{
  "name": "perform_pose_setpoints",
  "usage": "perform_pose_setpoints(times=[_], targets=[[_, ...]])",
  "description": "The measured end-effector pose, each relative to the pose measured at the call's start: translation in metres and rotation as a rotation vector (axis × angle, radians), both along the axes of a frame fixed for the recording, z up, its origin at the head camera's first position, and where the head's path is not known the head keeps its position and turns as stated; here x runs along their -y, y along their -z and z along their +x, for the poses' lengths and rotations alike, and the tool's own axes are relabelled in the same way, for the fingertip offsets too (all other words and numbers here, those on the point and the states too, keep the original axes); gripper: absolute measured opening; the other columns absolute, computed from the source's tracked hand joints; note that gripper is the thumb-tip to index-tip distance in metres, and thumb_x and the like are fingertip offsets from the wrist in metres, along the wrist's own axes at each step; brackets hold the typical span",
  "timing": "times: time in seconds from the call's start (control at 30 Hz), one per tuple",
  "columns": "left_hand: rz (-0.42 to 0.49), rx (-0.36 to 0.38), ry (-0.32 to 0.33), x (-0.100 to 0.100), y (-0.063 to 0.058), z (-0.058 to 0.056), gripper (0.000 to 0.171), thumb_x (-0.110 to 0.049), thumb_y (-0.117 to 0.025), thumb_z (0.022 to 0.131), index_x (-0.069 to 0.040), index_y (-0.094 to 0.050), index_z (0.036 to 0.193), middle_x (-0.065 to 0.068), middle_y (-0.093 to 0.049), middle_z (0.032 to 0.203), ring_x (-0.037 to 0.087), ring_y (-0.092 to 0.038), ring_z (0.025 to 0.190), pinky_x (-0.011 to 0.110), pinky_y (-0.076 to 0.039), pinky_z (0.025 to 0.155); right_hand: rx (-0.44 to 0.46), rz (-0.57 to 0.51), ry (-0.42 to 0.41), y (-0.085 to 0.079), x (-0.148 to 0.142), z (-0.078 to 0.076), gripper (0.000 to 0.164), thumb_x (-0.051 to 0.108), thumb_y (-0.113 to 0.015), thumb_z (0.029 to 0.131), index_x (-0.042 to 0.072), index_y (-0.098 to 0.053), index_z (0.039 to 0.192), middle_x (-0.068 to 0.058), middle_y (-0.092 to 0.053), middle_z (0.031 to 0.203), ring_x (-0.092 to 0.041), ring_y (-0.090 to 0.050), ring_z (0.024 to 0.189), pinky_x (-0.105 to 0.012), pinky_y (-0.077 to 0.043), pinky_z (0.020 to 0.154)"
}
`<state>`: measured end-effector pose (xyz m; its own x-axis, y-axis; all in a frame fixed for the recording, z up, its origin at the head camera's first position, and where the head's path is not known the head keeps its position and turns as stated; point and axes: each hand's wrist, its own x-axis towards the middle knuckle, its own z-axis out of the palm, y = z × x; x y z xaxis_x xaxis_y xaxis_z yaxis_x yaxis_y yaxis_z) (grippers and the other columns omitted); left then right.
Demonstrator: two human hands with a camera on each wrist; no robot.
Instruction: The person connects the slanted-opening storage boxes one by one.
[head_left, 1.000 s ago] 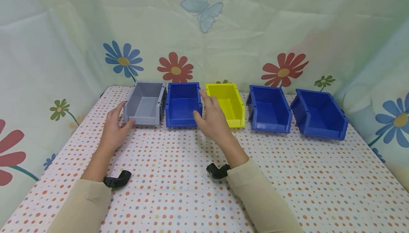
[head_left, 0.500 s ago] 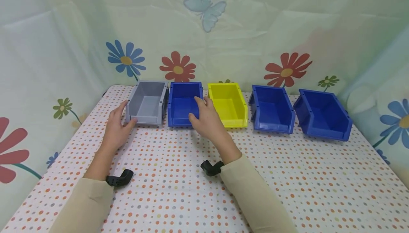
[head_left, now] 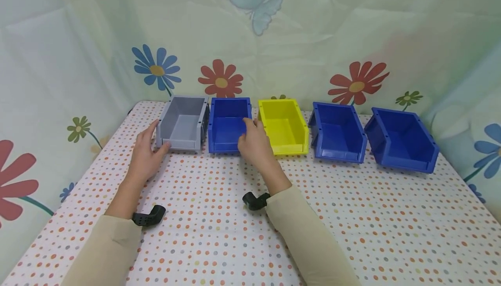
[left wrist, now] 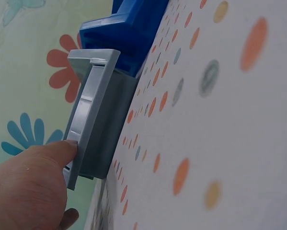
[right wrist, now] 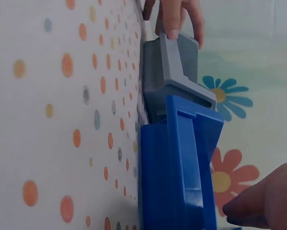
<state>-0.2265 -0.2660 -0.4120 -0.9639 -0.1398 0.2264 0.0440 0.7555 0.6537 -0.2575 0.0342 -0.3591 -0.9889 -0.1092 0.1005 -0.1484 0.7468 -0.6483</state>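
1. Thumb of your left hand (head_left: 145, 159) rests on the front lip of the grey bin (head_left: 183, 131); fingers lie loosely spread along the bin's left wall, so the hand spans its near left corner.
2. Grey bin stands upright on your bench (head_left: 219, 242), left end of a row of five.
3. Your right hand (head_left: 256, 146) is at the right wall of the second bin (head_left: 226, 130), a blue one; fingers bent, index tip near the rim. Whether they pinch that wall, or how far apart they stand, cannot be told.
4. Second bin sits upright, just beside the grey one; contact between the two unclear.
5. Yellow bin (head_left: 285, 130) comes next, just right of your right hand. Beyond it, well apart from both hands: fourth bin (head_left: 338, 134) and end bin (head_left: 403, 143), both blue.
6. Bench surface white with coloured dots. Your sleeves (head_left: 103, 251) are beige; backdrop (head_left: 305, 38) behind the row is printed with flowers and a butterfly.
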Motion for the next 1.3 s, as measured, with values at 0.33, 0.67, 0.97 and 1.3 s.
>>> perform_pose_setpoints(times=[0.33,0.67,0.97,1.3], targets=[[0.022,-0.006,-0.001,0.0011,-0.0008,-0.0011,0.077,-0.027,-0.059,0.105,-0.022,-0.015,0.168,0.03,-0.02,0.166,0.054,-0.027,0.151,0.073,-0.027,0.118,0.017,-0.095,0.019,0.0098,-0.0036,-0.0095,0.046,0.002,-0.046,0.103,0.012,-0.053,0.148,-0.02,-0.052,0.145,-0.035,-0.052,0.133,-0.051,-0.044,0.118],[0.026,0.01,-0.007,0.0006,-0.0001,-0.0012,0.077,-0.029,-0.058,0.105,-0.024,-0.013,0.168,0.029,-0.02,0.166,0.054,-0.031,0.149,0.073,-0.029,0.117,0.014,-0.15,0.022,0.0066,-0.0049,-0.009,0.048,0.002,-0.046,0.102,0.012,-0.052,0.149,-0.02,-0.049,0.149,-0.034,-0.049,0.137,-0.051,-0.041,0.12],[0.024,-0.032,0.007,0.0012,0.0003,-0.0013,0.076,-0.026,-0.059,0.105,-0.023,-0.016,0.168,0.03,-0.023,0.164,0.052,-0.034,0.146,0.071,-0.031,0.117,-0.008,-0.193,0.01,0.0048,-0.0071,-0.0087,0.048,0.002,-0.044,0.103,0.013,-0.051,0.149,-0.02,-0.048,0.15,-0.034,-0.048,0.139,-0.05,-0.04,0.121],[0.023,-0.026,0.004,0.0005,0.0003,-0.002,0.076,-0.026,-0.059,0.105,-0.023,-0.016,0.168,0.029,-0.022,0.165,0.052,-0.031,0.149,0.071,-0.027,0.12,-0.018,-0.234,0.008,0.0031,-0.0093,-0.0115,0.046,0.0,-0.044,0.102,0.01,-0.053,0.147,-0.019,-0.048,0.153,-0.034,-0.044,0.145,-0.05,-0.038,0.123]])
